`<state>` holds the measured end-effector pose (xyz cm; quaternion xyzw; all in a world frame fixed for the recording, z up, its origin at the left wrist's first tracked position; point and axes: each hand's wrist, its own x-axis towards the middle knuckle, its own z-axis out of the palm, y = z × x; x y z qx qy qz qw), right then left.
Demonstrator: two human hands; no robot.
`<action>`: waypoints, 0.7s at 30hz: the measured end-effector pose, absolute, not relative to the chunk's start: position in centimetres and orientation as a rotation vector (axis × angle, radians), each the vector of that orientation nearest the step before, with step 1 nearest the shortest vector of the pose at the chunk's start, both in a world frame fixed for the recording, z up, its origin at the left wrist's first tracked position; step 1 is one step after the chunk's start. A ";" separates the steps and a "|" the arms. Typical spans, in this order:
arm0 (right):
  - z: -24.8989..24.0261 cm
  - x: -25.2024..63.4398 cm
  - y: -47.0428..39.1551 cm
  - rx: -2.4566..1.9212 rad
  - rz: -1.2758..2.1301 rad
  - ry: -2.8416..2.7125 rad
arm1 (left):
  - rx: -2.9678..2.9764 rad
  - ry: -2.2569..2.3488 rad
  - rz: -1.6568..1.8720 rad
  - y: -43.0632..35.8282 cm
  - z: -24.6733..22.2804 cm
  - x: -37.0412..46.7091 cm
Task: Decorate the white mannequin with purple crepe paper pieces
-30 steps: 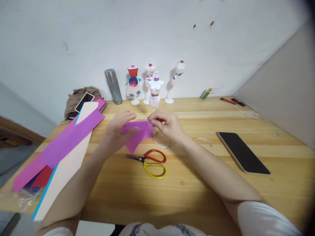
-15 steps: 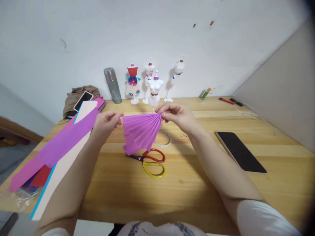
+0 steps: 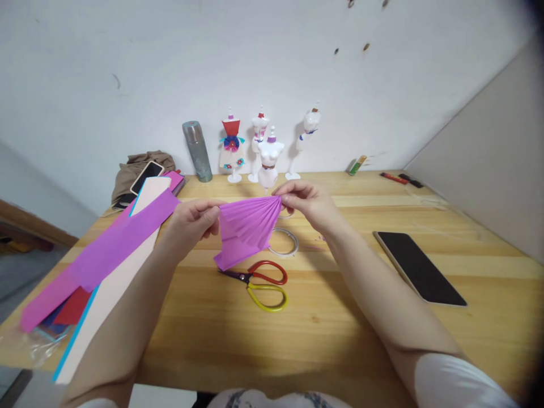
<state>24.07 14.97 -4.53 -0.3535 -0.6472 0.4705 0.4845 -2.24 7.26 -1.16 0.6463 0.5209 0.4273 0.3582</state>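
Observation:
A piece of purple crepe paper [image 3: 249, 221] hangs stretched between my two hands above the table. Its pleats fan out from the gathered upper right corner, which my right hand [image 3: 308, 201] pinches between thumb and fingers. My left hand [image 3: 198, 221] grips the upper left edge, fingers closed. Below the paper lie scissors [image 3: 257, 280] with one red and one yellow handle, blades pointing left. Just right of the paper is a roll of tape [image 3: 284, 242], partly covered by it. Behind my hands stands a small white mannequin [image 3: 270, 156] with a purple neck band.
More mannequins [image 3: 232, 141] and a grey thermos [image 3: 198, 152] stand along the wall. Paper strips [image 3: 114, 249] lie on the left, near a phone [image 3: 147, 177] and brown cloth [image 3: 140, 164]. A black tablet [image 3: 419, 266] lies right; a glue stick [image 3: 358, 165] is at the back.
My left hand has moved right onto the paper's upper left edge and now grips it. The paper's left side has folded and lifted slightly; my right hand keeps its pinch.

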 end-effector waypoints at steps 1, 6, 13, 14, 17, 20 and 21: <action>-4.6 24.1 15.0 -0.865 1.151 -1.566 | 1.653 1.348 1.109 7.2 -1.2 -2.1; -4.5 24.1 14.9 -0.874 1.163 -1.564 | 1.563 1.341 1.162 7.3 -1.6 -1.7; -4.6 24.1 14.6 -0.795 1.098 -1.662 | 1.451 1.336 1.161 7.9 -2.2 -1.6; -4.7 24.2 14.7 -0.775 1.088 -1.672 | 1.450 1.339 1.166 8.0 -2.3 -1.6; -4.8 24.2 14.8 -0.737 1.064 -1.694 | 1.452 1.325 1.206 8.1 -2.7 -1.6; -4.8 24.3 14.9 -0.736 1.052 -1.704 | 1.432 1.309 1.239 8.3 -3.1 -1.6; -4.8 24.3 14.9 -0.736 1.052 -1.707 | 1.425 1.303 1.239 8.3 -3.1 -1.6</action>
